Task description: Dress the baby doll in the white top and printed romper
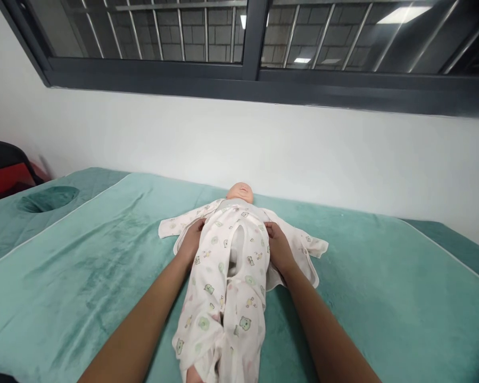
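Observation:
A baby doll (240, 190) lies on its back, head toward the wall. Printed white baby pants (211, 282) with an open crotch cover its legs and reach up over its belly. Under it spreads a matching baby shirt (297, 247), open at the front with both sleeves stretched sideways. My left hand (192, 238) is closed on the left edge of the pants near the waist. At the opposite edge, my right hand (278, 243) pinches the pants the same way. Some fingertips are hidden by the fabric. One bare foot or leg (193, 375) shows at the bottom.
A green plush cover (367, 276) lies over the bed, with a round face hole (50, 198) at the left. Behind stands a white wall (239, 143) under a dark-framed window (151, 69). A red and black object (8, 173) sits at the far left.

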